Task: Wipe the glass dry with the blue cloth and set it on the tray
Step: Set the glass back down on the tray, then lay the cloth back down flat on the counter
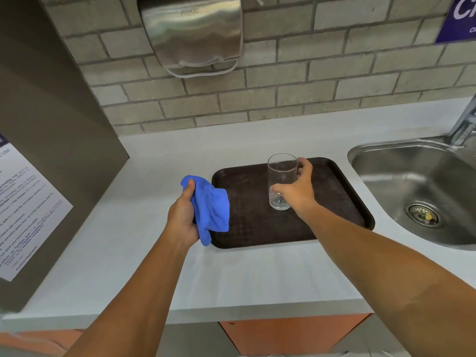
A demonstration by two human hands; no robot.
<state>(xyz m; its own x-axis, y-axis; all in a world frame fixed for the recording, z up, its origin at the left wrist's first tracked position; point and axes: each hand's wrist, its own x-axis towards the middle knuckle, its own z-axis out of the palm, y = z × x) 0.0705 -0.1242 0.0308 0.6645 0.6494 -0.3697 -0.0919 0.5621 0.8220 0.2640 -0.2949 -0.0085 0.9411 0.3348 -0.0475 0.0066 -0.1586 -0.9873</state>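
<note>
Bright, even light; sharp centre, edges bowed.

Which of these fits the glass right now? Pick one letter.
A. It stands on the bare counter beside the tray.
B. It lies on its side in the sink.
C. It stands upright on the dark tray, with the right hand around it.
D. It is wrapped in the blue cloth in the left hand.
C: the glass stands upright on the tray in the right hand's grip, while the left hand holds the blue cloth apart from it.

Hand dryer (192,32) reads "AIKE"; left notice (23,202) shows "use".
</note>
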